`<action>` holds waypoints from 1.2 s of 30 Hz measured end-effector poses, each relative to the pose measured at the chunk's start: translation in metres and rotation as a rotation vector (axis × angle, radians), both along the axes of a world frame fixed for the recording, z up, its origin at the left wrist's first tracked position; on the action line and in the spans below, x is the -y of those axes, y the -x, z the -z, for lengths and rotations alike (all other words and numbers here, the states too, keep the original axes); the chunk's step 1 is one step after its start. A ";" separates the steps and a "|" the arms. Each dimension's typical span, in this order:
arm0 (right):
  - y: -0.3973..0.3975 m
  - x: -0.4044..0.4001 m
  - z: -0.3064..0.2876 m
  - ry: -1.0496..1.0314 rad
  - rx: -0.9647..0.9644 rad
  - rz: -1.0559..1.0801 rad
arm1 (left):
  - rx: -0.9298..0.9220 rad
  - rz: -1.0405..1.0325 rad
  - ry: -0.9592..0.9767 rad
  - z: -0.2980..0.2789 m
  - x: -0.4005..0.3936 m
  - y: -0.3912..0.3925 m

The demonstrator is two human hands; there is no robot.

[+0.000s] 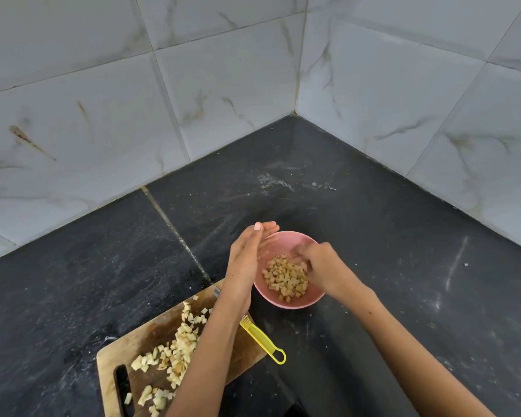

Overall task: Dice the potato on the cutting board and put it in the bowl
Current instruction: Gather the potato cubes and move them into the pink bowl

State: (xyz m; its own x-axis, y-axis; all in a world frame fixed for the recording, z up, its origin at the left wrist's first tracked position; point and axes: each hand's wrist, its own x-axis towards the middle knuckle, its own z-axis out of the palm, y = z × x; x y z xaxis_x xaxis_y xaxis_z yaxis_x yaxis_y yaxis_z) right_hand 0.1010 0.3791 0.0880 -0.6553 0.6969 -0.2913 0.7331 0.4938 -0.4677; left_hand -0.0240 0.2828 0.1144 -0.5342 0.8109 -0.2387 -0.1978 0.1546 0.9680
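Observation:
A pink bowl stands on the dark counter and holds a heap of diced potato. My left hand hovers over the bowl's left rim, palm turned inward with its fingers straight. My right hand is over the right side of the bowl, blurred, fingers bent down above the dice. More potato cubes lie scattered on the wooden cutting board at the lower left, partly hidden by my left forearm.
A knife with a yellow handle lies at the board's right edge, its blade under my left arm. The black stone counter runs into a corner of white marbled wall tiles.

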 end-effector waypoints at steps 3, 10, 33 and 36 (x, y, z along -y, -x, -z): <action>0.017 0.004 0.007 -0.073 0.191 -0.076 | -0.015 -0.021 -0.003 -0.001 0.005 0.004; 0.036 0.020 0.032 -0.305 0.373 -0.252 | -0.024 -0.060 0.028 0.000 0.014 0.007; 0.012 -0.009 -0.045 0.105 -0.047 0.069 | 0.075 -0.123 0.018 -0.003 0.029 -0.008; 0.011 -0.007 -0.040 0.016 -0.114 0.135 | 0.084 -0.130 0.034 -0.002 0.031 -0.010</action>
State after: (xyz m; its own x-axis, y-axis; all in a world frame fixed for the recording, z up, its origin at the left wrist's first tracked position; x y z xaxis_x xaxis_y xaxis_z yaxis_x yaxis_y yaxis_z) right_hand 0.0902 0.3861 0.1285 -0.5855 0.7767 -0.2323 0.7339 0.3860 -0.5589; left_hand -0.0136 0.2519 0.1165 -0.6115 0.7268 -0.3128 -0.2983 0.1544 0.9419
